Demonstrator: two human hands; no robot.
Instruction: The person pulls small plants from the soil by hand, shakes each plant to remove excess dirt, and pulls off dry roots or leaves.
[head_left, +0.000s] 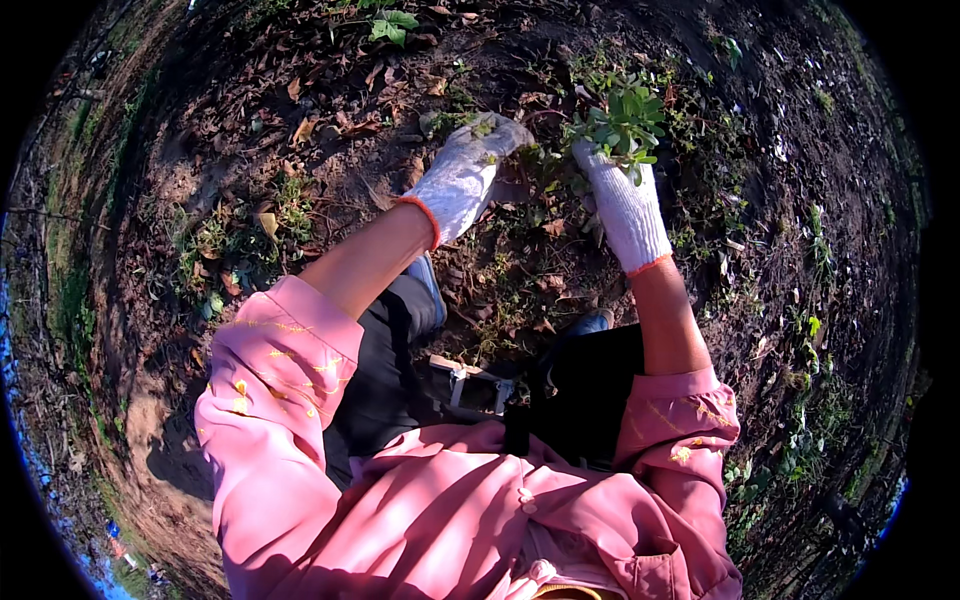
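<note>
A white knitted work glove with an orange cuff covers my left hand (480, 161), which reaches low over the soil. Its fingers point right and are partly hidden among small weeds, so I cannot tell whether they hold anything. To the right, in a matching glove, is my right hand (616, 187). A leafy green plant (628, 120) with rounded leaves lies over its fingers and hides them; its grip on the plant is not plain. Thin stems and shaded weeds lie between both hands.
Dry brown leaves (304, 131) and low weeds (289, 210) cover the dark soil. Blue shoes (429, 289) show beneath my knees, with part of a small stool-like frame (469, 371) between my legs. A broad-leaved plant (391, 28) grows farther ahead.
</note>
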